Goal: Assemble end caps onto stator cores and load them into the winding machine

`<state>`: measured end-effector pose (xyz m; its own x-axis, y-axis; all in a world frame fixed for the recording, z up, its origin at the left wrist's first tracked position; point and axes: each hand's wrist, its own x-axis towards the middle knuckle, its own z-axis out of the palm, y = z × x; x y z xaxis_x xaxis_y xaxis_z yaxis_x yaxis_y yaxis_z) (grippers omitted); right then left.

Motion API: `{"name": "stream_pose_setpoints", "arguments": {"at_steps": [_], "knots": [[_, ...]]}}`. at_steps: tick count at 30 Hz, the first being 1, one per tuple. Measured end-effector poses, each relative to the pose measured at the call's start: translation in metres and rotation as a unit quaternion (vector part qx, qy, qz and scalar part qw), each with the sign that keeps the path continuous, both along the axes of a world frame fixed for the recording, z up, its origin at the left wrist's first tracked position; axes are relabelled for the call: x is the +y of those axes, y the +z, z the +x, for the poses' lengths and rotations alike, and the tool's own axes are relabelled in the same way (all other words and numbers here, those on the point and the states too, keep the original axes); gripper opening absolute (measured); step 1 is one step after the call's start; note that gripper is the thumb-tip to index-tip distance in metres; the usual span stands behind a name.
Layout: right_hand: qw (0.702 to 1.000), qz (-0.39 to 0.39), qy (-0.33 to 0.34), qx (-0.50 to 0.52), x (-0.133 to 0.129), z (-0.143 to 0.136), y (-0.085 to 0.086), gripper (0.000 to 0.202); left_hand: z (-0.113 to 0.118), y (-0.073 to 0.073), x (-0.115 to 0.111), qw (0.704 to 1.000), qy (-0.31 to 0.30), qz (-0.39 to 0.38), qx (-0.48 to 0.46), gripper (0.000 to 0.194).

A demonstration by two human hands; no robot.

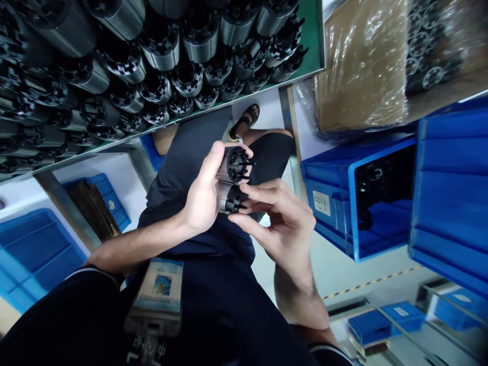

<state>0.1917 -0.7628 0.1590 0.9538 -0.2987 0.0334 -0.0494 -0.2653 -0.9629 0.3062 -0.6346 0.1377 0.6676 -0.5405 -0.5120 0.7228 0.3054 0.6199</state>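
Above our dark trousers (179,152), our left hand (204,201) is gripping two smooth grey cylinders (233,165) side by side, its palm hiding their plainer ends; our right hand (285,218) is pinching the lower one's black prongs. Ahead, rows of similar notch-rimmed parts (200,40) are crowding a green tabletop (313,38). Crinkled film-wrapped cardboard (362,66) and ribbed blue bins (330,178) are standing rightward.

Two cylinders (227,165) are lying side by side in the left grip (203,201), more cylinders (200,43) are standing on the worktop (311,43) ahead, and a crate (336,183) is sitting rightward.
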Motion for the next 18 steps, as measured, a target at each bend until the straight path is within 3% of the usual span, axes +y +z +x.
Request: {"name": "stream_pose_setpoints", "arguments": {"at_steps": [6, 13, 18], "knots": [[0.988, -0.149, -0.031, -0.028, 0.005, -0.002, 0.008, 0.058, 0.004, 0.016, -0.003, 0.998, -0.005, 0.002, 0.064, 0.067], [0.987, -0.151, 0.04, -0.028, -0.015, -0.003, 0.025, 0.063, 0.008, 0.027, -0.005, 0.995, -0.064, 0.004, 0.079, 0.063], [0.942, -0.326, 0.053, -0.058, -0.027, -0.004, 0.035, 0.041, 0.006, 0.027, -0.008, 0.989, -0.097, 0.038, 0.104, 0.07]]}}
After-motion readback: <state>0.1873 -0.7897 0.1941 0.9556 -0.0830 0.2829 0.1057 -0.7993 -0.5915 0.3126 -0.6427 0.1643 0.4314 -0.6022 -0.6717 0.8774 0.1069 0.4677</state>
